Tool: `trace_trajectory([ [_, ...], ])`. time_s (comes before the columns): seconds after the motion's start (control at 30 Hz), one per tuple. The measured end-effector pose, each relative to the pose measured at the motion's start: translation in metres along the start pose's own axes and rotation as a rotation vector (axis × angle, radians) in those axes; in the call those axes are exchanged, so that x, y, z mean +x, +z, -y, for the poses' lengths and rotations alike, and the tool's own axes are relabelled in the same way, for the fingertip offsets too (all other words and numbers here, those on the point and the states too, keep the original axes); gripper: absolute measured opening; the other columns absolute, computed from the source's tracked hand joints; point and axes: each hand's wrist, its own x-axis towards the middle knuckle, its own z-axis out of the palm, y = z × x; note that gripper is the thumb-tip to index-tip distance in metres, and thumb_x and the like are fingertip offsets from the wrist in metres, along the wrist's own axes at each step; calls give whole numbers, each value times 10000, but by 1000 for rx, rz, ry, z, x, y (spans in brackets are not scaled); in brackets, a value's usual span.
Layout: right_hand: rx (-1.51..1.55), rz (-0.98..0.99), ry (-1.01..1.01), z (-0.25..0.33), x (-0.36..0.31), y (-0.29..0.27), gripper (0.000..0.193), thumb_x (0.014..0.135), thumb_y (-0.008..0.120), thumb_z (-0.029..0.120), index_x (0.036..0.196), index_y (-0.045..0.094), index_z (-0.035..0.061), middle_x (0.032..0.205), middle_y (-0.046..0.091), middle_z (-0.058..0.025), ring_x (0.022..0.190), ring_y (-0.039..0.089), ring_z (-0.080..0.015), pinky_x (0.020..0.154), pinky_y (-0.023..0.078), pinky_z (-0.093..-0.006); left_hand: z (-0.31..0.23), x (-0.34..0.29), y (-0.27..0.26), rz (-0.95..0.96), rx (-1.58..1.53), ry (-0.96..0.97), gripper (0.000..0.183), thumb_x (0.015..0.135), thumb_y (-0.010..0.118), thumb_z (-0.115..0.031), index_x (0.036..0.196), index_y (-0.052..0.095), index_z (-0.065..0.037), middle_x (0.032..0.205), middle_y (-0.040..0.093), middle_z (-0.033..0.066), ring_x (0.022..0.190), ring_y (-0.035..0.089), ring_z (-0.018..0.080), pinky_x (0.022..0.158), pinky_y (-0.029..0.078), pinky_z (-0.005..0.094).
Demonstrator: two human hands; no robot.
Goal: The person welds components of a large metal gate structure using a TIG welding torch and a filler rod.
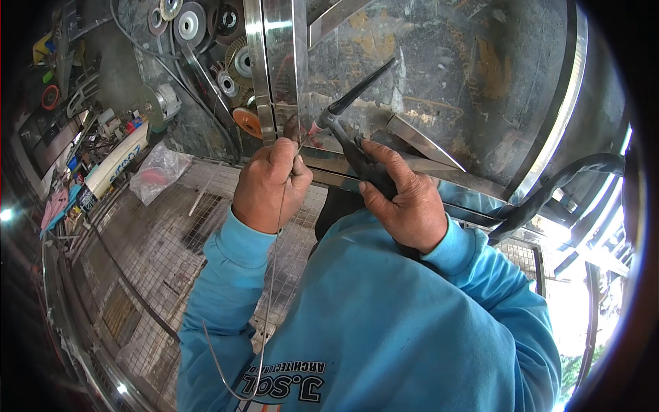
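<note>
My right hand (406, 199) is closed around the black handle of a TIG welding torch (353, 152). Its long back cap points up to the right, and its pinkish nozzle is aimed at a joint between shiny metal square tubes (281, 62). Pinched in my left hand (270, 184), just left of the nozzle, is a thin filler rod (274, 257). The rod's tail hangs down over my blue sleeve and curls up in a loop. Its tip is near the nozzle; whether it touches the joint I cannot tell.
Several grinding discs (189, 26) and an orange disc (247, 122) lie left of the tubes on the dark worktop (439, 75). An angle-cut metal piece (425, 143) lies right of the torch. A thick black cable (549, 196) curves at right. A plastic bag (159, 173) sits at left.
</note>
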Motion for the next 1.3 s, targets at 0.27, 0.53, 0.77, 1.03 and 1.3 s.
trace_trajectory([
  [0.27,-44,-44,-100,-11,0,5,599,912,709,257,1478,520,198,997,784,-129,868,761,-349,854,496,-462,-3,0,-3,-38,-51,31,128,886,665,-4,953,557,-21,877,663,242,782,682,455,644,531,493],
  [0.53,-28,-24,-4,-2,0,2,596,920,723,236,1479,516,211,986,789,-106,876,758,-355,923,476,-467,-1,-1,0,-23,-14,-2,183,888,653,-2,1066,618,17,1033,728,257,946,732,441,787,615,463],
  [0.77,-1,-18,-12,-2,-1,1,596,921,721,226,1481,516,203,977,792,-102,881,763,-341,929,479,-462,0,0,1,-19,-18,7,180,884,652,-6,1056,603,22,1050,734,261,950,731,447,790,620,473],
  [1.03,-4,-23,-30,-3,0,2,574,931,711,225,1474,526,193,960,793,-100,854,767,-334,919,484,-458,-1,-1,0,-4,-13,-8,162,887,646,0,1029,572,25,1062,736,267,955,732,456,786,626,474],
  [1.3,-30,-25,-129,-12,0,1,601,919,711,231,1485,511,200,1047,787,-118,939,768,-335,915,480,-475,-4,2,-6,23,22,29,148,886,647,1,986,539,9,960,714,267,853,704,487,674,583,512],
])
